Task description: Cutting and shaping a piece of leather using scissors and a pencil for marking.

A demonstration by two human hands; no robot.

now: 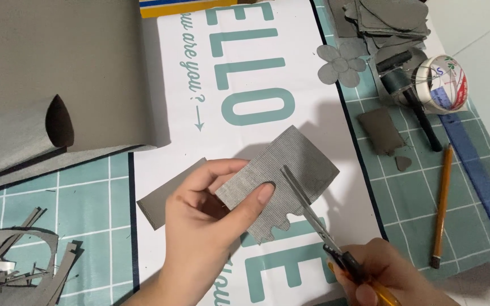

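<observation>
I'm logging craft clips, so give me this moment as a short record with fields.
left hand: pinches a grey fabric piece, thumb on top
right hand: holds scissors, blades in the fabric's scalloped edge
surface: cutting mat under a white printed sheet
right side: pencil, blue ruler, tape roll, fabric flower
left side: grey offcuts, fabric roll

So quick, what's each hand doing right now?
Left hand: closed on the grey fabric piece, thumb on top.
Right hand: closed on the scissors, blades in the fabric.
</observation>
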